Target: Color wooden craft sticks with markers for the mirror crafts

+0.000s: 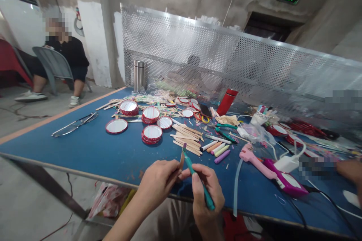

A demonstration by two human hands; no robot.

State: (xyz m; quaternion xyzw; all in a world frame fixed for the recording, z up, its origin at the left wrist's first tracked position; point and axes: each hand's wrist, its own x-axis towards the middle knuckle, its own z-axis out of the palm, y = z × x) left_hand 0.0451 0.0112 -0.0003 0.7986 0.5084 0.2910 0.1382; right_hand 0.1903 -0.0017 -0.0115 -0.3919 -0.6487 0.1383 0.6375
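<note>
My left hand is closed on a flat wooden craft stick, held upright near the table's front edge. The stick's top end is purple. In my right hand is a teal marker, its tip up against or very close to the stick just under the purple part. Beyond my hands lies a pile of plain craft sticks. Beside that pile rest several markers, among them a purple marker and a yellow-green marker.
Red-rimmed round discs, some stacked, sit across the blue table. A pink glue gun lies to the right with cables. At the back stand a steel flask and a red flask. Another person's hand is at far right.
</note>
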